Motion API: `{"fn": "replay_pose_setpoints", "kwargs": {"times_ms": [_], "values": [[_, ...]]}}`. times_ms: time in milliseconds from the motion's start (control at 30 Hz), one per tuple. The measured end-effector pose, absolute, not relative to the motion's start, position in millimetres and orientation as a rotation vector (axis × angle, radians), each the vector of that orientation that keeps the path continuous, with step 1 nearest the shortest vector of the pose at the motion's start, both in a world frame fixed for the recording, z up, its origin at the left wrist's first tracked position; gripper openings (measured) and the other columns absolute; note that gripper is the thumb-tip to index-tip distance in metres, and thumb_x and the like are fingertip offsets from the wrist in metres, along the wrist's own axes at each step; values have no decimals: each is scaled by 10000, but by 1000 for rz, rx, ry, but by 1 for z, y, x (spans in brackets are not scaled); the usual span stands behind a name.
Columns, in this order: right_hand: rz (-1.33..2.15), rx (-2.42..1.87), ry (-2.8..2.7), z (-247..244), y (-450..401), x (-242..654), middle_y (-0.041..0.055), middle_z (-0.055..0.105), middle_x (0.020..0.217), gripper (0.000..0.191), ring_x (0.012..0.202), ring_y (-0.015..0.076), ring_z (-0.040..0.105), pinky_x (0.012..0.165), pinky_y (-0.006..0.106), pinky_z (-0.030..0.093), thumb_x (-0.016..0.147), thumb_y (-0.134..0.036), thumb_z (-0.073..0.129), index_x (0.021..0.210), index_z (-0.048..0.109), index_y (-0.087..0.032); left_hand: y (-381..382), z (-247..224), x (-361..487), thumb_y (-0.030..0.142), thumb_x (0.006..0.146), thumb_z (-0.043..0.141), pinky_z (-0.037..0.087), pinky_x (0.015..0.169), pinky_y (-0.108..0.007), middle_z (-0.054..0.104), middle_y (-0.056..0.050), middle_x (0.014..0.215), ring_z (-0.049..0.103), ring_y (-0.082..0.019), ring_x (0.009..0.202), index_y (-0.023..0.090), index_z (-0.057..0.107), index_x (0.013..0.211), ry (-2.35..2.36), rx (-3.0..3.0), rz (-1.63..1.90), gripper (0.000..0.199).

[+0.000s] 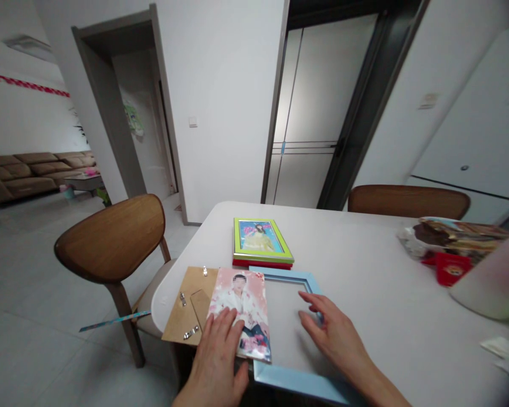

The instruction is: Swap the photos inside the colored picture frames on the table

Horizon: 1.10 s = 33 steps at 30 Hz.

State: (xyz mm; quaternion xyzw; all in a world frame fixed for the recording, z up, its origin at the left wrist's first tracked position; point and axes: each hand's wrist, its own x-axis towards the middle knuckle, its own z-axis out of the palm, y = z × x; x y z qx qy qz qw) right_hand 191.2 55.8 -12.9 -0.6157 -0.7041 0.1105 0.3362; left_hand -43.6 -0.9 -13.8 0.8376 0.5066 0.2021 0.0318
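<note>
My left hand (220, 353) lies with its fingers stretched over a pink printed photo (254, 302), touching its lower left part. The photo overlaps the brown backing board (178, 311), which has metal clips and a stand flap, and also covers the left side of a light blue picture frame (286, 376). My right hand (333, 328) is over the right side of the blue frame, fingers apart, holding nothing. Whether its fingertips touch the frame's edge I cannot tell. Behind them, a green picture frame (286, 249) with a picture in it rests on a red frame (254, 264).
The white table (365, 260) has a rounded left corner. Wooden chairs stand at the left (114, 243) and behind the table (407, 200). At the right are packaged items (462, 234), a red packet (452, 268) and a pale rounded object (492, 282).
</note>
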Motion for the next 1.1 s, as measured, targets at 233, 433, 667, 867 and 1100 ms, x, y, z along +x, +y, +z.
{"fn": "replay_pose_setpoints", "kwargs": {"times_ms": [233,433,667,867,1100], "values": [[801,-1417,-1685,-2,48,159,93,606,927,364,751,179,564,633,301,456,702,-328,468,1000,567,-144,11,-5,-40,90,732,376,352,924,-447,487,-90,1207,428,-236,1117,179,467,1149,1476,2434,980,436],[1421,-1237,-1140,7,43,132,106,621,926,544,732,177,601,635,308,474,732,-402,456,1190,391,-114,7,24,-12,358,810,405,413,864,-359,621,-97,1008,520,-229,1014,131,550,1023,1259,1216,1545,343],[1373,-1176,-908,10,51,167,99,640,937,512,719,204,624,530,296,488,754,-310,386,1236,297,-163,5,4,19,406,690,566,405,867,-358,544,-149,1122,501,-248,1037,120,428,1147,888,772,1449,557],[1355,-1416,-1092,1,65,206,44,664,692,594,522,184,612,460,289,470,722,-250,381,1280,212,-133,9,-3,1,162,672,506,260,985,-421,462,-135,1216,394,-238,1139,119,472,1119,1253,1565,1132,450],[1053,-1661,-1294,4,75,193,0,605,544,550,429,153,552,448,260,440,705,-212,333,1237,292,-80,2,-11,4,120,653,503,304,958,-465,436,-179,1229,388,-266,1139,69,495,1089,1267,2125,819,440]]}}
